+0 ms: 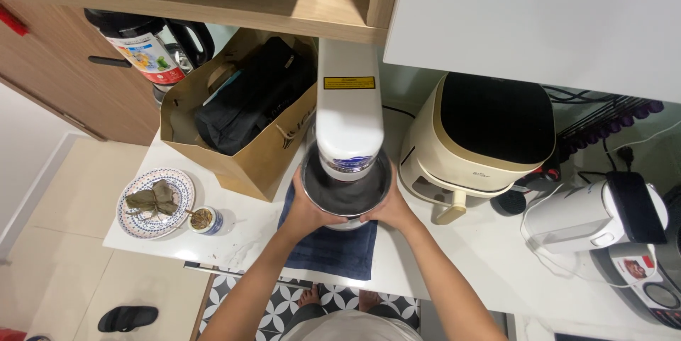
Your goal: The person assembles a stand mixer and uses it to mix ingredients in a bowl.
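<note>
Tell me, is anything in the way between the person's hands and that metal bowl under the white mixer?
Nothing visible is. The left hand and the right hand already press against opposite sides of the metal bowl, which sits under the white mixer head above a dark blue cloth. The paper bag and the cream appliance stand off to either side.

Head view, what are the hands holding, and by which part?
Both hands, left hand and right hand, grip the stand mixer's steel bowl by its opposite sides.
</note>
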